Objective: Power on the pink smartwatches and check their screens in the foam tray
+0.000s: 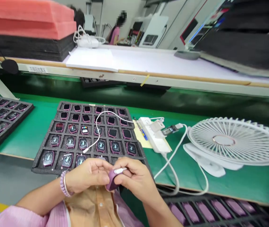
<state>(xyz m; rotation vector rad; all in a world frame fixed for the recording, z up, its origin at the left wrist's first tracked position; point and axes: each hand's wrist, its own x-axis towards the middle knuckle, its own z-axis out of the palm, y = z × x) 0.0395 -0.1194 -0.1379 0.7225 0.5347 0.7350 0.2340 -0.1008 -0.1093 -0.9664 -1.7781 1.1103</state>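
Note:
My left hand [89, 175] and my right hand [136, 179] meet in front of my body, above the near edge of a foam tray [36, 164]. Both are closed on a purple smartwatch [112, 182], tilted on its side between thumbs and fingers. A small white piece [119, 171] lies against the watch's upper side under my right fingers; its kind is unclear. Several purple-framed smartwatches sit in the tray's compartments, some with lit dials. Across the tray runs a white charging cable [99, 124], its free end just beyond my left hand.
A white power strip [157, 140] with plugged-in adapters stands right of the tray, then a white fan [233, 142]. Another watch tray [4, 126] lies left. Purple pieces fill a tray [207, 211] low right. Foam blocks [30, 19] rest on the shelf [134, 63]; a person [115, 34] sits beyond.

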